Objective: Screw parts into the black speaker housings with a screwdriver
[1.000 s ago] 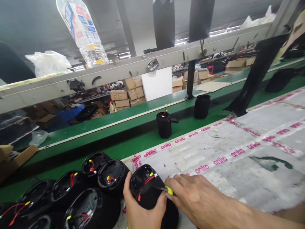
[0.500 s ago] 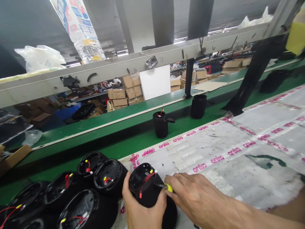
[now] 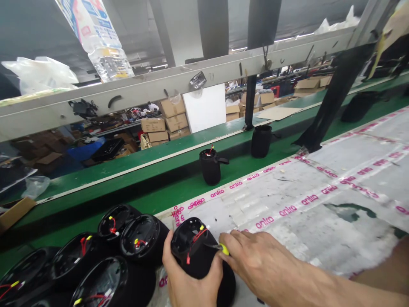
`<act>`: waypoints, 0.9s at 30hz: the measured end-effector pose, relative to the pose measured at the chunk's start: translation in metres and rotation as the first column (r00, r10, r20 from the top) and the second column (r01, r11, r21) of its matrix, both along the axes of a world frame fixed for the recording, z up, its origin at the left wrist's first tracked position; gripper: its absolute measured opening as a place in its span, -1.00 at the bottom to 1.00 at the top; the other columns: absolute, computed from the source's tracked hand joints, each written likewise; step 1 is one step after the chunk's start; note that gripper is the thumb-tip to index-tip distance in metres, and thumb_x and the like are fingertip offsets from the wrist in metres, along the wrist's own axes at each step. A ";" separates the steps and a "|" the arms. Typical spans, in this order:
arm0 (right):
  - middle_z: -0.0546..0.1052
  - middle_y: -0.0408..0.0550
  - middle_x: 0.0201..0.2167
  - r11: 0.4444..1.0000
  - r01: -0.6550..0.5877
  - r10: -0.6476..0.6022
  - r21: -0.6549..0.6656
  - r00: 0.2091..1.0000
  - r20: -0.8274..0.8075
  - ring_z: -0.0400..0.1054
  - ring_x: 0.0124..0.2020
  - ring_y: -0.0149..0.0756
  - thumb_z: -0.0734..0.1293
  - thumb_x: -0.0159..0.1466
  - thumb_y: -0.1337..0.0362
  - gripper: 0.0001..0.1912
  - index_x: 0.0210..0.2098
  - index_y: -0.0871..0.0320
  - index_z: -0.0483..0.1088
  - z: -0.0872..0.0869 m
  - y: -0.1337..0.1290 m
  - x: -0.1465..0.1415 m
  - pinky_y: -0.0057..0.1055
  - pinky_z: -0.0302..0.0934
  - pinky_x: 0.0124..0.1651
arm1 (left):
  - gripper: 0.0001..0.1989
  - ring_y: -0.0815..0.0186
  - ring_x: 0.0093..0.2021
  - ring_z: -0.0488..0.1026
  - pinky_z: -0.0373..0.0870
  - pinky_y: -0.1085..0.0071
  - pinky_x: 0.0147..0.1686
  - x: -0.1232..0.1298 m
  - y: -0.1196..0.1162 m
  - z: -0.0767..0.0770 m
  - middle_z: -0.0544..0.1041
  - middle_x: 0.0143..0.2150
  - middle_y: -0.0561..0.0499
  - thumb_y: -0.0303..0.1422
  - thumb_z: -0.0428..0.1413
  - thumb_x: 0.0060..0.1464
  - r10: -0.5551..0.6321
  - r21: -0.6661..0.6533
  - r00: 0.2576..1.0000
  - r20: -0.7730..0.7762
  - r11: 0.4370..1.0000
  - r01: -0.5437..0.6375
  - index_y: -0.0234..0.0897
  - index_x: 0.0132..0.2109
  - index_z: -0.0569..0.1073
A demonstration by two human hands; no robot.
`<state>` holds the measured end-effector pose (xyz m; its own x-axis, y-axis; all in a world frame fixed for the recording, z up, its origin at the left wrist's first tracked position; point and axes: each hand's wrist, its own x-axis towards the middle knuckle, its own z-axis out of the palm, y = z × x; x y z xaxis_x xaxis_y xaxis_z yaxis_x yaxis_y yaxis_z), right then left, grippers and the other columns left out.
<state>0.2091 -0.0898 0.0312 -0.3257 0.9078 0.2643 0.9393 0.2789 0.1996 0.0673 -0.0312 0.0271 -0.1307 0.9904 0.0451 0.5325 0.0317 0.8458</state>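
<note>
Likely stiff, best held by its sides, the black housing [image 3: 202, 265] at lower centre is clasped by the left hand [image 3: 191, 285], a tool [image 3: 225, 249] by the right hand [image 3: 260, 262].

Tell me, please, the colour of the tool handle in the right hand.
The tool handle is bright yellow where visible, seen in the head view.

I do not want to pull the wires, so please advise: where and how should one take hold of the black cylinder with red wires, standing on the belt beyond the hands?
Probably around the black cylinder at mid-height, coming from the near left: it stands upright, the red wires rise from its open top, and the strap juts right.
</note>
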 end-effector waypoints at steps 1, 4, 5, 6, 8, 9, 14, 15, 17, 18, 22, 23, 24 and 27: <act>0.35 -0.09 -0.32 1.000 0.010 -0.010 -0.010 1.000 0.012 0.27 -0.46 -0.17 0.30 0.15 0.48 -0.71 -0.18 0.10 0.20 0.002 0.000 -0.001 -0.25 -0.02 -0.58 | -0.08 -0.05 -0.02 0.52 0.42 0.04 -0.03 0.000 0.000 -0.001 0.49 0.03 -0.23 -0.15 0.24 -0.19 -0.005 0.014 1.000 0.004 1.000 0.005 -0.16 0.31 0.06; 0.35 -0.07 -0.32 1.000 0.008 -0.007 -0.030 0.999 0.035 0.28 -0.43 -0.17 0.29 0.03 0.52 -0.64 -0.19 0.12 0.24 0.007 0.000 -0.003 -0.22 0.01 -0.59 | -0.04 -0.08 0.00 0.51 0.42 0.03 -0.03 -0.001 0.000 -0.003 0.47 0.07 -0.25 -0.13 0.26 -0.25 0.013 0.027 1.000 -0.007 1.000 -0.013 -0.18 0.31 0.08; 0.36 -0.06 -0.31 1.000 0.007 -0.006 -0.026 0.999 0.036 0.29 -0.42 -0.16 0.28 0.02 0.52 -0.63 -0.18 0.13 0.25 0.008 0.000 -0.004 -0.21 0.04 -0.58 | -0.03 -0.10 0.00 0.51 0.42 0.02 -0.03 -0.002 0.000 -0.003 0.47 0.07 -0.25 -0.12 0.26 -0.26 0.019 0.023 1.000 -0.014 1.000 -0.018 -0.17 0.31 0.08; 0.38 -0.05 -0.30 1.000 0.006 -0.005 -0.015 0.999 0.031 0.30 -0.42 -0.17 0.27 0.03 0.53 -0.62 -0.16 0.15 0.26 0.008 -0.001 -0.004 -0.21 0.06 -0.57 | -0.01 -0.11 -0.01 0.51 0.42 0.01 -0.04 -0.002 0.001 -0.003 0.47 0.07 -0.26 -0.11 0.26 -0.27 0.022 0.019 1.000 -0.020 1.000 -0.021 -0.17 0.31 0.07; 0.40 0.00 -0.27 1.000 0.004 -0.004 0.008 1.000 0.021 0.31 -0.40 -0.16 0.26 0.03 0.52 -0.60 -0.12 0.20 0.27 0.008 -0.001 -0.005 -0.22 0.08 -0.57 | -0.01 -0.13 -0.01 0.50 0.42 -0.01 -0.05 -0.002 0.001 -0.003 0.47 0.06 -0.26 -0.10 0.26 -0.28 0.024 0.016 0.999 -0.028 1.000 -0.023 -0.18 0.31 0.07; 0.41 0.02 -0.25 1.000 0.006 -0.006 0.015 1.000 0.020 0.32 -0.40 -0.15 0.26 0.03 0.52 -0.59 -0.10 0.22 0.27 0.007 -0.001 -0.006 -0.21 0.09 -0.57 | -0.01 -0.13 -0.01 0.50 0.42 -0.01 -0.05 -0.003 0.001 -0.003 0.47 0.06 -0.27 -0.11 0.25 -0.28 0.019 0.020 1.000 -0.024 1.000 -0.019 -0.18 0.31 0.07; 0.41 0.01 -0.31 1.000 0.011 -0.012 0.006 0.999 0.034 0.31 -0.43 -0.14 0.28 0.04 0.51 -0.57 -0.07 0.24 0.27 0.001 0.002 -0.006 -0.22 0.08 -0.58 | -0.01 -0.15 -0.04 0.51 0.41 -0.04 -0.06 -0.003 0.000 -0.004 0.47 0.04 -0.27 -0.12 0.25 -0.29 0.033 0.021 0.999 -0.027 0.999 -0.032 -0.18 0.31 0.09; 0.40 0.00 -0.31 1.000 -0.001 0.001 0.005 1.000 0.029 0.31 -0.42 -0.14 0.29 0.05 0.51 -0.57 -0.07 0.24 0.27 0.000 0.003 -0.006 -0.22 0.08 -0.57 | -0.01 -0.14 -0.04 0.51 0.42 -0.04 -0.06 -0.003 0.000 -0.005 0.47 0.04 -0.26 -0.12 0.26 -0.30 0.036 0.026 0.999 -0.028 0.999 -0.035 -0.17 0.30 0.09; 0.40 -0.02 -0.30 1.000 -0.021 0.021 0.006 1.000 -0.004 0.31 -0.41 -0.15 0.30 0.09 0.52 -0.60 -0.07 0.22 0.26 -0.002 0.004 -0.006 -0.24 0.06 -0.57 | -0.01 -0.11 -0.03 0.50 0.42 -0.03 -0.05 -0.005 0.000 -0.007 0.45 0.06 -0.25 -0.12 0.26 -0.30 0.038 0.050 0.999 -0.013 0.998 -0.038 -0.17 0.30 0.09; 0.40 -0.04 -0.30 0.999 -0.033 0.033 0.002 0.999 -0.031 0.31 -0.41 -0.16 0.31 0.12 0.52 -0.63 -0.08 0.21 0.25 -0.002 0.005 -0.005 -0.24 0.06 -0.57 | -0.01 -0.09 -0.03 0.50 0.41 -0.02 -0.04 -0.006 0.001 -0.007 0.45 0.06 -0.24 -0.12 0.27 -0.30 0.033 0.061 0.999 0.006 0.998 -0.033 -0.17 0.30 0.09; 0.40 -0.09 -0.32 0.990 -0.121 0.134 0.076 0.968 -0.213 0.32 -0.41 -0.18 0.26 0.32 0.43 -0.85 -0.14 0.16 0.22 0.005 0.004 0.000 -0.24 0.10 -0.49 | -0.10 -0.01 -0.04 0.50 0.38 0.02 0.02 -0.016 0.006 -0.007 0.48 0.01 -0.20 -0.18 0.24 -0.27 -0.051 0.072 0.990 0.128 0.996 0.042 -0.21 0.26 0.15; 0.41 -0.10 -0.32 0.982 -0.138 0.169 0.128 0.947 -0.274 0.34 -0.39 -0.19 0.20 0.38 0.41 -0.91 -0.13 0.15 0.21 0.006 0.004 0.001 -0.25 0.12 -0.46 | -0.15 -0.01 -0.02 0.48 0.36 0.03 0.05 -0.019 0.007 -0.007 0.48 0.00 -0.20 -0.17 0.23 -0.26 -0.084 0.076 0.983 0.161 0.994 0.073 -0.25 0.23 0.19; 0.42 -0.10 -0.32 0.977 -0.133 0.183 0.168 0.926 -0.331 0.36 -0.38 -0.21 0.13 0.43 0.38 -0.93 -0.12 0.15 0.20 0.007 0.003 0.002 -0.26 0.13 -0.43 | -0.18 -0.01 0.00 0.47 0.35 0.05 0.07 -0.023 0.007 -0.008 0.49 0.01 -0.20 -0.15 0.22 -0.25 -0.112 0.078 0.975 0.192 0.992 0.099 -0.28 0.20 0.23; 0.45 -0.12 -0.36 0.988 -0.052 0.109 0.147 0.905 -0.411 0.40 -0.41 -0.24 0.03 0.49 0.35 -0.86 -0.09 0.14 0.18 0.002 0.002 0.004 -0.30 0.10 -0.43 | -0.19 0.02 0.01 0.46 0.33 0.10 0.10 -0.029 0.006 -0.011 0.50 0.01 -0.18 -0.09 0.24 -0.25 -0.160 0.061 0.953 0.258 0.987 0.150 -0.30 0.17 0.27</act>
